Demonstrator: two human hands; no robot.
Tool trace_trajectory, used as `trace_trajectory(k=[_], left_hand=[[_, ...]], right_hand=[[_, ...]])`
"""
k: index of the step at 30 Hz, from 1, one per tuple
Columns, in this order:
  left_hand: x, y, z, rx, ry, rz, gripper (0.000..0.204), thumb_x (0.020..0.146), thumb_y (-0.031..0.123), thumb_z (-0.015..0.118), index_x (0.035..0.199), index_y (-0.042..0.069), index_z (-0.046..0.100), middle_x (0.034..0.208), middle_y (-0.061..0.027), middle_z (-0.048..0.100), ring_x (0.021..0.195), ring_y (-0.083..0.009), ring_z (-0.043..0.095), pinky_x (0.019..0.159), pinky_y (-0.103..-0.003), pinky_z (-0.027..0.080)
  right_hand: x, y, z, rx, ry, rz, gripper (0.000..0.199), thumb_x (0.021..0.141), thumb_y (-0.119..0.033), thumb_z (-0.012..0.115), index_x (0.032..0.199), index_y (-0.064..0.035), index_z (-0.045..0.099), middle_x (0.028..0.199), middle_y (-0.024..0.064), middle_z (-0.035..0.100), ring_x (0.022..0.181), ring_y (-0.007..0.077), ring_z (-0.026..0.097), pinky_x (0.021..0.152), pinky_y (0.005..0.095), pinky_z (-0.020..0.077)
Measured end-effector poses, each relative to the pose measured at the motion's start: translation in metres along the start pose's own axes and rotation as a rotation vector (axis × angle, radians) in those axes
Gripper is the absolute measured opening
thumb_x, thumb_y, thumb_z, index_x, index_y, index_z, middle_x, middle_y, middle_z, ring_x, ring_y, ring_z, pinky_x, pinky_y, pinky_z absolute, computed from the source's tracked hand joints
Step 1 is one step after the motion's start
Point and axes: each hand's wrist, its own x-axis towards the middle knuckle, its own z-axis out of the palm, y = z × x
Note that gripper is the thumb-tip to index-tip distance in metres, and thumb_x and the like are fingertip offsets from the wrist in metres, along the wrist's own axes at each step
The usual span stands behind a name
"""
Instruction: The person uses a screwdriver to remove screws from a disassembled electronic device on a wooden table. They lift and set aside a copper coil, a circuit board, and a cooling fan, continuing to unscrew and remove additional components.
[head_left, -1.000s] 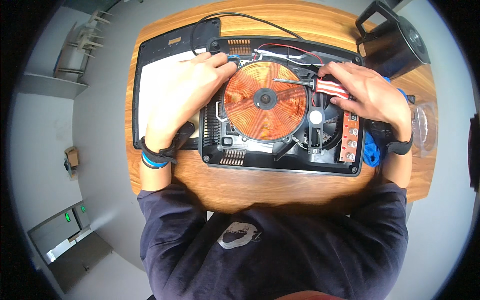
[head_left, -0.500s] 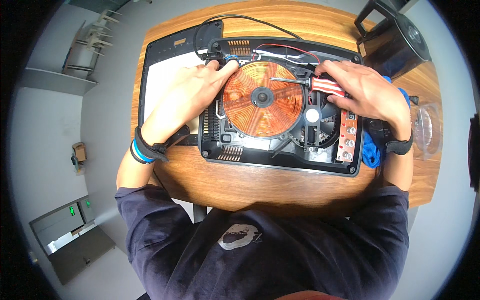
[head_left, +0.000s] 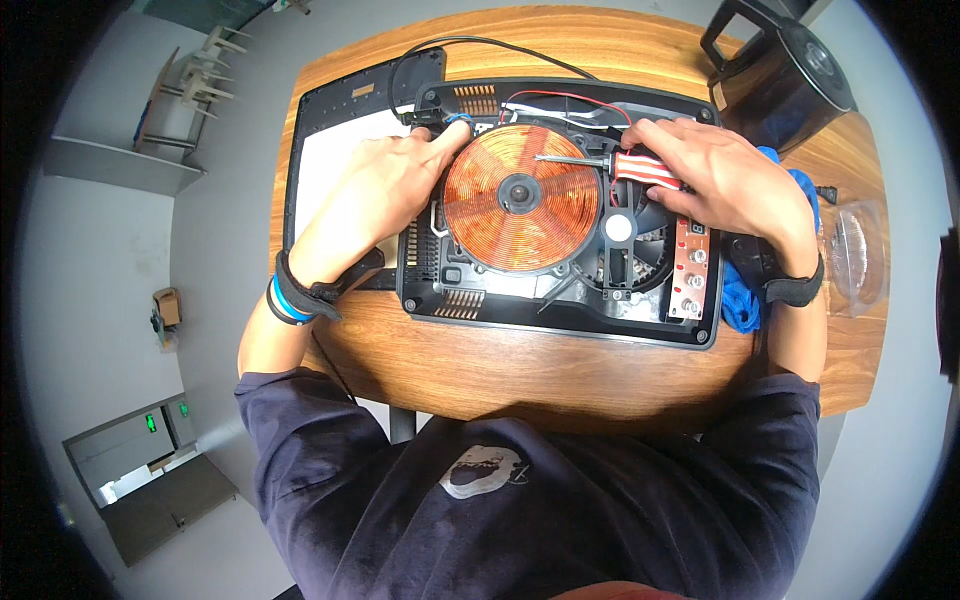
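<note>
An opened induction cooker lies on the table with its insides showing. Its round copper coil is in the middle, with a black fan to the right. My right hand is closed around the red-and-white striped handle of a screwdriver; the shaft points left over the coil. At the far left corner of the casing, my left hand is closed, with thumb and fingertips down beside blue wires. What those fingertips hold is hidden.
Under my left forearm lies the cooker's top panel. A black power cord loops behind the casing. To the right are a dark kettle, a blue cloth and a clear plastic package. A red wire runs along the casing's far side.
The whole view has shifted slightly. Both hands keep nearly the same places on the cooker, and the screwdriver stays in my right hand.
</note>
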Motion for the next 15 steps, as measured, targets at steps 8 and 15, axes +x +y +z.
trace_trajectory(k=[8, 15], left_hand=[[-0.009, -0.003, -0.024, -0.248, -0.075, 0.012, 0.033, 0.117, 0.031, 0.063, 0.142, 0.009, 0.061, 0.125, -0.0182, 0.074, 0.117, -0.0444, 0.073, 0.096, -0.053, 0.061], [-0.022, -0.004, -0.042, -0.363, -0.215, 0.043, 0.054, 0.111, 0.029, 0.072, 0.160, 0.007, 0.066, 0.169, -0.0146, 0.062, 0.143, -0.0403, 0.066, 0.118, -0.048, 0.056]], right_hand=[[0.003, -0.004, -0.022, 0.075, 0.077, 0.072, 0.036, 0.103, -0.025, 0.082, 0.130, -0.0089, 0.066, 0.114, 0.0175, 0.078, 0.109, 0.0440, 0.076, 0.092, 0.0507, 0.0602], [0.028, -0.025, -0.026, -0.079, 0.206, 0.080, 0.032, 0.107, -0.036, 0.076, 0.124, -0.0092, 0.071, 0.114, 0.0166, 0.079, 0.106, 0.0425, 0.076, 0.088, 0.0501, 0.0607]])
